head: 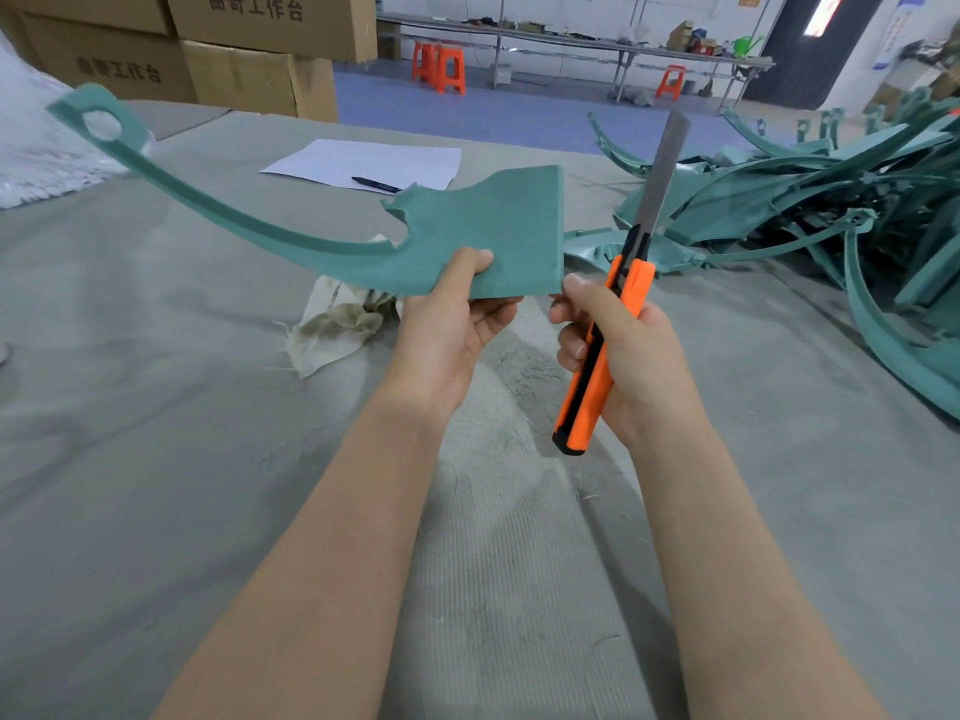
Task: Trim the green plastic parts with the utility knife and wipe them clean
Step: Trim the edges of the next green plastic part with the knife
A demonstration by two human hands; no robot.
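1. Nearest in the head view, two bare forearms reach out over the bench (208, 433). The left hand (452, 324) pinches the lower edge of a teal-green curved plastic part (498, 226), thumb on top and fingers beneath, holding it in the air above the bench's middle.
2. Its long thin arm sweeps toward the far left corner and ends in a ring. The broad end has a ragged notch.
3. The right hand (628, 356) is wrapped round an orange-and-black utility knife (636, 283). The blade is run far out and points up, just beside the part's right edge, not cutting.
4. Trimming looks to be the step in hand. Next the blade must come down onto the rough edge, with the stroke directed away from the holding fingers.
5. A crumpled off-white rag (337, 324) lies below the part, ready for wiping. A heap of more green parts (831, 200) sits at the right edge.
6. Grey felt covers the bench. A white sheet of paper (363, 161) and a dark pen (376, 184) lie near the far edge, with brown cardboard boxes (249, 80) and orange plastic stools (441, 67) beyond.
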